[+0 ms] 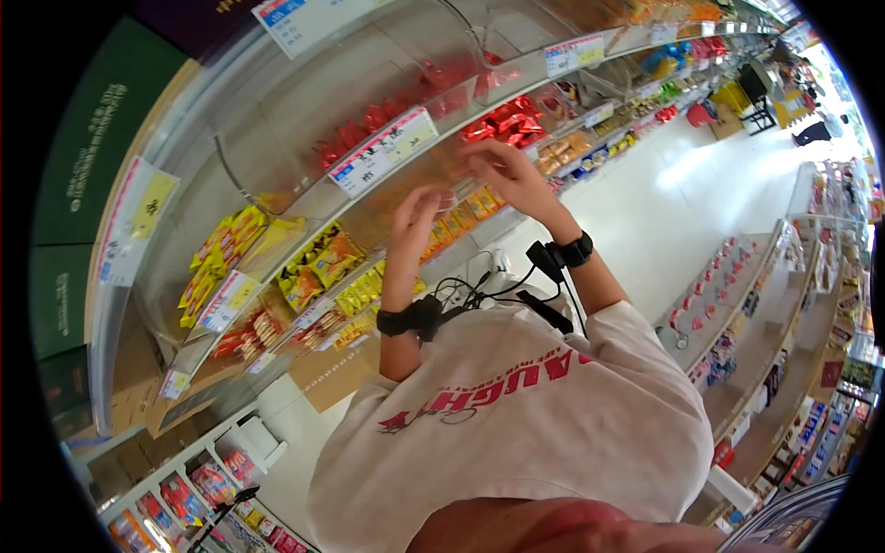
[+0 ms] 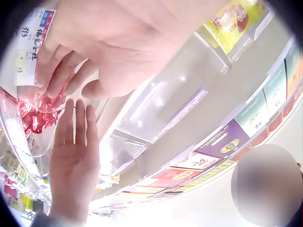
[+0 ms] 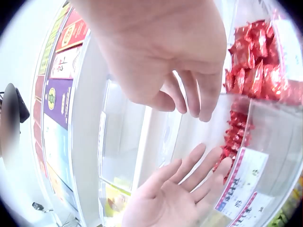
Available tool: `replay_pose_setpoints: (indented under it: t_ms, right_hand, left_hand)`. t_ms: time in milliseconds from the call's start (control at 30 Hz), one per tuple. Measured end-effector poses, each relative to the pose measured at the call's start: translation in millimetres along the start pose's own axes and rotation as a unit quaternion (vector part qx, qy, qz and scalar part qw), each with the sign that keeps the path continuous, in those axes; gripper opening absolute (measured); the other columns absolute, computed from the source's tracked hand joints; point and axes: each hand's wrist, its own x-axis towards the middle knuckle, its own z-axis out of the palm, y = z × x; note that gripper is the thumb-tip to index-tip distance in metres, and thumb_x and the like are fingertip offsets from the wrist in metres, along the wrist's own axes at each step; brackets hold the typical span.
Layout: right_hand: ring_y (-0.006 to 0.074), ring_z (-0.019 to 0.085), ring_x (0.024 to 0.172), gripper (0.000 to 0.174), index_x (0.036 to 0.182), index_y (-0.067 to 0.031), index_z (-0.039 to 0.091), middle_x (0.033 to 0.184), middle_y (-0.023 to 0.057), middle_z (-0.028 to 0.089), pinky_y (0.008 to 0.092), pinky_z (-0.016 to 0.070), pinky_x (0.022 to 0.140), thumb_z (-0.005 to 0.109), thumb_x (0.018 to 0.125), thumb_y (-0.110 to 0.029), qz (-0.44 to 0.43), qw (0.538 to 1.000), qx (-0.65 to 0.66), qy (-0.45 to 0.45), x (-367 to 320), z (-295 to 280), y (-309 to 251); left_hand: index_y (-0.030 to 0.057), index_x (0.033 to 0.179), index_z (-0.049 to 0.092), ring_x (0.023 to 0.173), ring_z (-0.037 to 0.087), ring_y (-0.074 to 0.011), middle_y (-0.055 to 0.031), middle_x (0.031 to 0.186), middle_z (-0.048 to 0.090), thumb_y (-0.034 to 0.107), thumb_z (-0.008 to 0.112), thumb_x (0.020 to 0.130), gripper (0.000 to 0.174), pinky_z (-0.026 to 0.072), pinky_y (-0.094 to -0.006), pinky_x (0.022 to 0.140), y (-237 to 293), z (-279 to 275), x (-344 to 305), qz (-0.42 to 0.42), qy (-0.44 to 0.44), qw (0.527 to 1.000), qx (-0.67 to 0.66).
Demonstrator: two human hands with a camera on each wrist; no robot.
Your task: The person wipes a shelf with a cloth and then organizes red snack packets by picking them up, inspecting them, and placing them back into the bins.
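Observation:
In the head view my left hand (image 1: pixel 417 221) and right hand (image 1: pixel 518 180) are raised apart over a snack shelf, beside red-wrapped sweets (image 1: pixel 502 122). The left wrist view has my left hand (image 2: pixel 118 52) across the top, fingers loosely bent, and my right hand (image 2: pixel 75 158) below with straight fingers. Seen from the right wrist, my right hand (image 3: pixel 170 61) hangs with relaxed, slightly bent fingers, and my left hand (image 3: pixel 173 198) is palm up with spread fingers. Neither hand visibly holds anything. Red sweets (image 3: pixel 258 61) lie in a clear bin to the right.
Price labels (image 1: pixel 383 152) line the shelf edge. Yellow packets (image 1: pixel 221 258) fill a bin at the left, and green boxes (image 1: pixel 88 157) stand beyond. Across the tiled aisle (image 1: pixel 664 194) is another stocked shelf (image 1: pixel 784 313). Cables (image 1: pixel 475 293) hang between the forearms.

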Motion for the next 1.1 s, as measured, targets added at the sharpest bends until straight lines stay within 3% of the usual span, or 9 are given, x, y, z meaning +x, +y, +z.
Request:
replay_pose_setpoints:
  t_ms: [167,267,400,433,567,667,900,1033,1100]
  right_hand:
    - [0.0238,0.073,0.089,0.018,0.109,0.0005,0.066,0.096,0.0139,0.074,0.0316,0.0556,0.079,0.06,0.095,-0.009,0.037,0.966,-0.16,0.202,-24.1,-52.0,33.3]
    - [0.0309,0.072,0.084,0.02,0.108,0.0008,0.066,0.092,0.0168,0.073,0.034,0.0562,0.075,0.063,0.09,-0.008,-0.034,0.958,-0.225,0.174,-8.0,-60.8,52.1]
    - [0.0411,0.065,0.094,0.03,0.105,0.0027,0.065,0.099,0.0239,0.068,0.0472,0.053,0.084,0.07,0.08,-0.012,-0.09,0.929,-0.336,0.131,41.5,-59.1,96.1]
    - [0.0417,0.06,0.107,0.043,0.113,0.0016,0.062,0.11,0.0244,0.064,0.049,0.0507,0.09,0.075,0.076,-0.016,-0.036,0.923,-0.374,0.083,49.1,-57.5,100.9]
    - [0.0397,0.057,0.112,0.06,0.124,-0.0038,0.055,0.116,0.0179,0.061,0.0472,0.0499,0.094,0.081,0.071,-0.017,-0.07,0.894,-0.427,0.113,53.8,-45.4,103.8]
    - [0.0396,0.056,0.111,0.058,0.128,-0.0079,0.056,0.114,0.0175,0.063,0.0484,0.0485,0.093,0.079,0.076,-0.02,-0.049,0.882,-0.462,0.08,60.4,-45.4,110.5]
    - [0.0335,0.064,0.097,0.023,0.102,-0.0086,0.071,0.096,0.0144,0.066,0.0443,0.0521,0.084,0.076,0.08,-0.016,-0.147,0.941,-0.283,0.111,45.5,-76.7,91.4]
    - [0.0305,0.064,0.096,0.031,0.111,-0.0082,0.07,0.102,0.0124,0.062,0.0373,0.0537,0.081,0.073,0.081,-0.002,-0.058,0.987,-0.106,0.11,16.3,-95.6,60.4]
    - [0.03,0.063,0.099,0.033,0.114,-0.0088,0.07,0.107,0.0129,0.06,0.0363,0.0531,0.082,0.071,0.083,0.0,-0.156,0.977,-0.108,0.094,5.9,-98.1,54.1]
  left_hand:
    - [-0.0001,0.117,0.065,0.1,0.066,-0.0153,-0.0087,0.107,0.07,0.025,0.052,0.105,0.03,0.0506,-0.0282,0.087,6.2,21.0,7.1,0.015,-0.012,1.0,0.0]
    - [-0.0004,0.12,0.064,0.105,0.066,-0.0179,-0.01,0.11,0.07,0.024,0.05,0.104,0.032,0.0502,-0.0304,0.093,18.8,40.1,7.4,0.013,-0.022,1.0,0.018]
    - [-0.0008,0.119,0.064,0.104,0.067,-0.0179,-0.0107,0.111,0.07,0.024,0.051,0.104,0.032,0.0506,-0.0304,0.092,24.8,61.0,11.6,0.044,0.001,0.999,0.024]
    - [-0.0008,0.119,0.064,0.103,0.067,-0.018,-0.011,0.111,0.07,0.024,0.051,0.104,0.032,0.051,-0.0306,0.092,19.9,61.6,16.3,0.043,0.01,0.999,0.027]
    - [-0.0005,0.118,0.064,0.1,0.068,-0.0186,-0.0117,0.11,0.07,0.024,0.052,0.104,0.031,0.0529,-0.0313,0.089,6.7,60.3,32.1,0.03,0.04,0.998,0.038]
    - [-0.0009,0.117,0.064,0.099,0.069,-0.0189,-0.0115,0.109,0.071,0.023,0.052,0.104,0.03,0.0539,-0.0316,0.088,3.9,66.6,34.6,0.048,0.069,0.996,0.024]
    - [-0.0015,0.117,0.064,0.101,0.069,-0.0202,-0.0128,0.107,0.071,0.024,0.052,0.104,0.031,0.054,-0.0325,0.089,-6.7,83.9,36.2,0.055,0.118,0.991,0.014]
    - [-0.0019,0.117,0.064,0.1,0.069,-0.0213,-0.0134,0.107,0.071,0.028,0.052,0.104,0.034,0.0539,-0.0315,0.088,-3.8,100.9,32.3,-0.012,0.134,0.991,-0.024]
    - [-0.0015,0.117,0.064,0.099,0.069,-0.0205,-0.0126,0.107,0.071,0.029,0.054,0.104,0.035,0.0537,-0.0304,0.086,3.2,111.8,29.0,-0.036,0.134,0.989,-0.058]
